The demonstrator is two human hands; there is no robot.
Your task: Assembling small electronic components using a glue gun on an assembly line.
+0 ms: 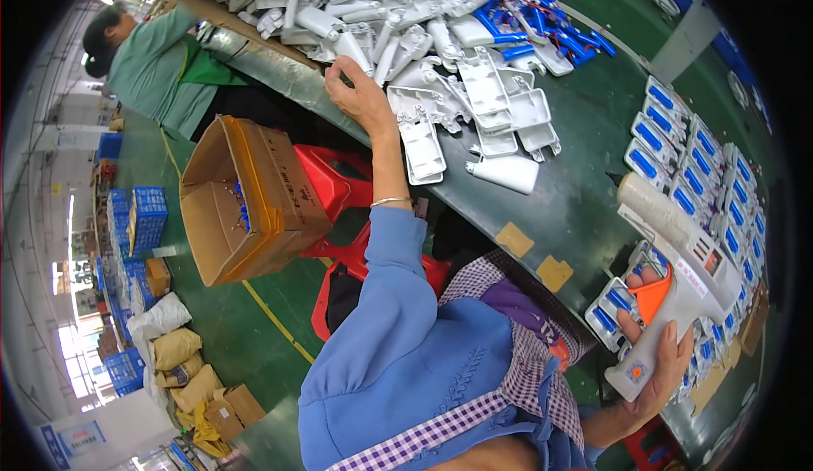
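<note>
My left hand [362, 97] reaches to the near edge of a heap of white plastic housings [364, 5]. Its fingers are loosely bent, the thumb apart from them, with fingertips beside one white housing [351, 51]; no held part shows. Right of that hand, several open white half-shells [487, 90] lie on the green table [584, 158]. My right hand [669, 361] is wrapped round the handle of a white glue gun [690, 272]. Fingers lie by its orange trigger [651, 299], and its dark nozzle points up and left over the table.
Blue battery cells with wires [542, 27] lie beyond the shells. Rows of white shells with blue cells [703, 162] cover the right side. An open cardboard box [292, 204] sits on a red stool [334, 185]. Another person [157, 69] works at far left.
</note>
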